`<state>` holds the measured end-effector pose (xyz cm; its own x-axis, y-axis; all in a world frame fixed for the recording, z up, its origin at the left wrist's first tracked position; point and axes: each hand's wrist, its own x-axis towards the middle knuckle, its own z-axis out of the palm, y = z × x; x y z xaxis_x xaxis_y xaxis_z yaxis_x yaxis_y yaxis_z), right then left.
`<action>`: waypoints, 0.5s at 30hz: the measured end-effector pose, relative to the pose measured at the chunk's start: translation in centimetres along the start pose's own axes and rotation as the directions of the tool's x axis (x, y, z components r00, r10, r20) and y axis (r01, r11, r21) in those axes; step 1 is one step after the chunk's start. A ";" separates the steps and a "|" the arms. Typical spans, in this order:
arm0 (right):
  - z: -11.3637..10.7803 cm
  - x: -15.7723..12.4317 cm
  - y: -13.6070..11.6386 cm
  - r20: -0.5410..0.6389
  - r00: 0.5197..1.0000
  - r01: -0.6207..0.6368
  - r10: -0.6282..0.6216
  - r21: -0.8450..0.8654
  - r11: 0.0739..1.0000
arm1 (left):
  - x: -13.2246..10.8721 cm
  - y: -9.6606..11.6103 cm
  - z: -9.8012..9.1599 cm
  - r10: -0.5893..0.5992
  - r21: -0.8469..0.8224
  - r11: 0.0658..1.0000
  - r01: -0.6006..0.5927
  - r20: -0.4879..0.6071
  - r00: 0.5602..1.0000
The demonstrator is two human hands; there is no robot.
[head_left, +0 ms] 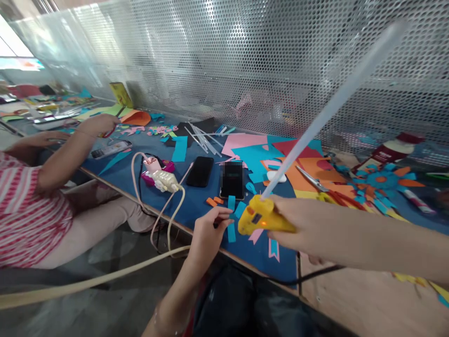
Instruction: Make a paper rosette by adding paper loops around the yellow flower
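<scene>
My right hand (308, 224) grips a yellow glue gun (261, 217) low over the blue table cover (196, 196). A long clear glue stick (333, 107) juts up and right from the gun's back. My left hand (206, 231) pinches a blue paper strip (231, 220) just left of the gun's nozzle. The strip's lower end lies on the cover by the table's near edge. Small orange bits (213, 201) lie just beyond it.
Two dark phones (199, 171) (232, 180), a cream power strip (164, 180) with cables, scissors (314, 180), loose glue sticks (203, 138), coloured paper sheets (252, 152) and a paper flower (380, 180) cover the table. A person in a striped shirt (28, 210) works at left. Perforated metal screen (245, 56) behind.
</scene>
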<state>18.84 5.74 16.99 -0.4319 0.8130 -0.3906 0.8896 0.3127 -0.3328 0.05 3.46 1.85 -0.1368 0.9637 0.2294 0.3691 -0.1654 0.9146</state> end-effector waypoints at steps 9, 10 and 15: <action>-5.3 8.4 3.1 -0.248 0.966 0.058 0.068 0.470 0.881 | -1.8 1.7 -3.5 -0.108 -0.174 0.983 0.059 -0.290 0.951; -5.3 10.9 2.4 -0.238 0.971 0.105 0.029 0.533 0.840 | -2.0 2.1 -3.7 -0.100 -0.178 0.983 0.044 -0.317 0.943; -3.7 21.6 -5.8 -0.175 0.982 0.178 -0.069 0.745 0.643 | -2.3 2.8 -4.0 -0.074 -0.184 0.983 0.009 -0.349 0.934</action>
<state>4.88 23.24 13.65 -0.4596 0.8628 -0.2107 0.3850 -0.0202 -0.9227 -2.30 -0.11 5.25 -0.4757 0.8395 0.2625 0.1919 -0.1922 0.9624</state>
